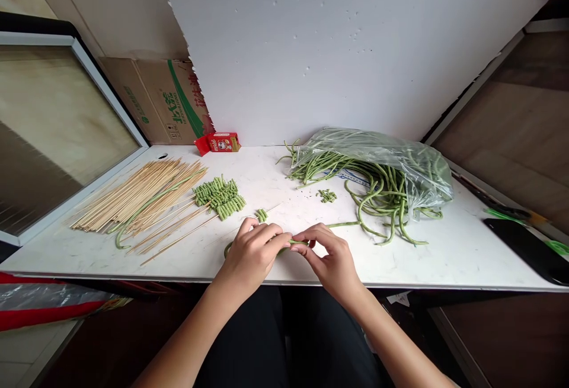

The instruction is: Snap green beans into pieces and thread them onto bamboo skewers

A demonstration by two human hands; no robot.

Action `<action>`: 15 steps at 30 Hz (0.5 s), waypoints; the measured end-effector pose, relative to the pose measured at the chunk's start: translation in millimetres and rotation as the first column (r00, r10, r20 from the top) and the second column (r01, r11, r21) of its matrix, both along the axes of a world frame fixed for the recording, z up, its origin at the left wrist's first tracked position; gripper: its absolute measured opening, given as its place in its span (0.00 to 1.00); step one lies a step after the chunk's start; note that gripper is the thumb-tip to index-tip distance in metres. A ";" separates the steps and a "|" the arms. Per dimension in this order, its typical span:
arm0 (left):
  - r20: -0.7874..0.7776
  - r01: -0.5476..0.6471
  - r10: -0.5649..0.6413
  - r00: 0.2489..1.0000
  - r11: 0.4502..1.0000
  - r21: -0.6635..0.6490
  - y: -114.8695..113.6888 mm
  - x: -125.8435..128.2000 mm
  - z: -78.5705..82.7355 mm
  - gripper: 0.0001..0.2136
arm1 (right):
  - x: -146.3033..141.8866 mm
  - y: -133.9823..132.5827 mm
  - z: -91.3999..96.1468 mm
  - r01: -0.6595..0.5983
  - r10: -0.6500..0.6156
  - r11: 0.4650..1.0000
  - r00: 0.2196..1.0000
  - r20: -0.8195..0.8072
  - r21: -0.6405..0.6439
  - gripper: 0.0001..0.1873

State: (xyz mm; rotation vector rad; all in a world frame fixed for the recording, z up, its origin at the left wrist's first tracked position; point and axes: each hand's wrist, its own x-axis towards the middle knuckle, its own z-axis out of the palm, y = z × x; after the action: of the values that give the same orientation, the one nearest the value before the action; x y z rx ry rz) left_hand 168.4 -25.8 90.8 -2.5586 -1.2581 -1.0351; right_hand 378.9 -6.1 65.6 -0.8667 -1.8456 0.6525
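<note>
Head view: a long thin green bean point(294, 241) is held by both hands at six o'clock, near the front edge of the white table point(444, 252). The left hand point(251, 255) is curled shut over it, and the right hand point(333, 257) pinches it between thumb and fingertips. A bundle of pale bamboo skewers point(142, 195) lies at ten o'clock, folded green bean pieces point(220, 195) at eleven, and a clear plastic bag of long beans point(377, 160) at two.
</note>
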 end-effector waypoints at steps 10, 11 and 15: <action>0.142 0.027 0.001 0.990 0.981 -0.191 7.8 6.4 -19.4 0.14 | -0.7 3.9 -9.1 -0.044 0.050 0.996 0.996 0.069 -0.083 0.08; 0.163 0.040 -0.004 0.987 0.975 -0.220 9.4 6.2 -22.0 0.14 | -1.1 4.0 -9.7 -0.050 0.056 0.995 0.996 0.072 -0.087 0.09; 0.232 0.092 -0.026 0.972 0.955 -0.282 14.9 5.6 -32.7 0.13 | -2.2 4.6 -14.4 -0.087 0.095 0.985 0.994 0.049 -0.148 0.12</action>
State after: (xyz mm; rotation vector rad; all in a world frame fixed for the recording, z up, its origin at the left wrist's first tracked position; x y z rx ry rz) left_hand 174.0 -10.9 58.1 -2.7712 -1.4994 -1.2711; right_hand 376.7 -1.5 51.2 -0.9067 -1.9146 0.8368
